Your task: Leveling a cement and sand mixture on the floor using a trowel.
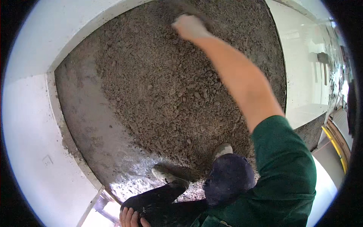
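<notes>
My right arm reaches far forward over a bed of grey-brown, crumbly mortar (pixel 170 87). At its end, my right hand (pixel 192 28) is closed round a dark tool, apparently a trowel (pixel 189 7), low over the mortar. Motion smears both the hand and the tool, so the blade's outline is unclear. My left hand (pixel 132 218) rests on my bent knee at the lower left, fingers laid over the dark trouser cloth. It holds nothing that I can see, and the picture's edge cuts part of it off.
A smooth, damp strip of mortar (pixel 89 109) runs along the left. White walls (pixel 28 128) border the left side, and a glossy pale panel (pixel 304 64) stands at the right. My shoes (pixel 223 149) are on the mortar. A yellow-edged object (pixel 336 149) lies far right.
</notes>
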Demonstrator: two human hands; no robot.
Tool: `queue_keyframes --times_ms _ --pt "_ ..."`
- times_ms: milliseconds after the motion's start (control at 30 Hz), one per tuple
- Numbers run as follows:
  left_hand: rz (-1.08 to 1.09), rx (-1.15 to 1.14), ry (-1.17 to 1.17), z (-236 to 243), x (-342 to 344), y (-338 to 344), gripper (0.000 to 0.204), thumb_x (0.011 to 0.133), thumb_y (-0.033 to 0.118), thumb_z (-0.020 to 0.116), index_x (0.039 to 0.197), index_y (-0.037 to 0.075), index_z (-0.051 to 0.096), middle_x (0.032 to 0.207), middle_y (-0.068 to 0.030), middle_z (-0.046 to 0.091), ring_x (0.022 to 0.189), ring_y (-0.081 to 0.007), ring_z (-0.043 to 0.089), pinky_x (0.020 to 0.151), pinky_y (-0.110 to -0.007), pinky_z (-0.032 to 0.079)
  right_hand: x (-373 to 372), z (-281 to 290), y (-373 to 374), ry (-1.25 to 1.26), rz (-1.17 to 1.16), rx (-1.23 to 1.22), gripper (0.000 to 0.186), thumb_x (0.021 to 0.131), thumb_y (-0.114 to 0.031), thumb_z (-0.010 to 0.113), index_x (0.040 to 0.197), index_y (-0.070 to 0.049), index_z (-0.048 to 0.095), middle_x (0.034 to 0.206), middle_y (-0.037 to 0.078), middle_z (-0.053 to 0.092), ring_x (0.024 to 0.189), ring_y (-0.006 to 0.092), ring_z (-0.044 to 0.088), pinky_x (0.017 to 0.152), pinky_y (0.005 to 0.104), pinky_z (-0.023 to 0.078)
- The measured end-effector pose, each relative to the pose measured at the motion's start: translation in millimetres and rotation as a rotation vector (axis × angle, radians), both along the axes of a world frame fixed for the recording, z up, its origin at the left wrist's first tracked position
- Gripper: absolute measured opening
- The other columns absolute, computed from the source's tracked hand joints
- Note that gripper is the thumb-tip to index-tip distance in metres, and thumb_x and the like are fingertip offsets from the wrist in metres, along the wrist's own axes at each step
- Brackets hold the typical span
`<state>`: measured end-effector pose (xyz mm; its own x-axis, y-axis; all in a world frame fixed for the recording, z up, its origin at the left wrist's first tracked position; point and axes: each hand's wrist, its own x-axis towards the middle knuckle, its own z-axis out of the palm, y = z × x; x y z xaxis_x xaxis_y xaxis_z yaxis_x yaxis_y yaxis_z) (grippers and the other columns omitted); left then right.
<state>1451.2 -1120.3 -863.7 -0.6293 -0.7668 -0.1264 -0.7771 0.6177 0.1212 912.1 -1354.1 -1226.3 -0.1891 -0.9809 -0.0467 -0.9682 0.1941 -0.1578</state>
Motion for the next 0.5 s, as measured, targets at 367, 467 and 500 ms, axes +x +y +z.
queue_keyframes --times_ms 367,467,500 --pt "-0.105 0.030 0.133 -15 34 -36 0.029 0.096 0.020 0.056 0.099 -0.006 0.070 0.106 -0.0234 0.071 0.104 -0.0446 0.068 0.095 -0.058 0.054 197 44 -93 -0.640 -0.077 0.003 0.027 0.094 -0.019 0.051 0.100 -0.003 0.072 0.096 0.020 0.072 0.082 0.0308 0.074 0.077 0.0461 0.060" --pt "-0.064 0.023 0.132 -8 55 -27 0.029 0.096 0.020 0.057 0.100 -0.006 0.070 0.106 -0.0232 0.072 0.103 -0.0442 0.068 0.096 -0.058 0.053 123 22 -111 -0.519 -0.138 0.124 0.022 0.094 -0.020 0.053 0.099 -0.004 0.067 0.087 0.016 0.071 0.073 0.0289 0.072 0.072 0.0439 0.059" --pt "-0.070 0.015 0.132 -5 66 -23 0.029 0.096 0.020 0.057 0.100 -0.006 0.070 0.108 -0.0232 0.071 0.105 -0.0442 0.068 0.097 -0.058 0.053 83 3 -101 -0.074 0.002 -0.112 0.018 0.088 -0.017 0.062 0.102 -0.006 0.062 0.093 0.012 0.070 0.084 0.0262 0.072 0.068 0.0414 0.058"
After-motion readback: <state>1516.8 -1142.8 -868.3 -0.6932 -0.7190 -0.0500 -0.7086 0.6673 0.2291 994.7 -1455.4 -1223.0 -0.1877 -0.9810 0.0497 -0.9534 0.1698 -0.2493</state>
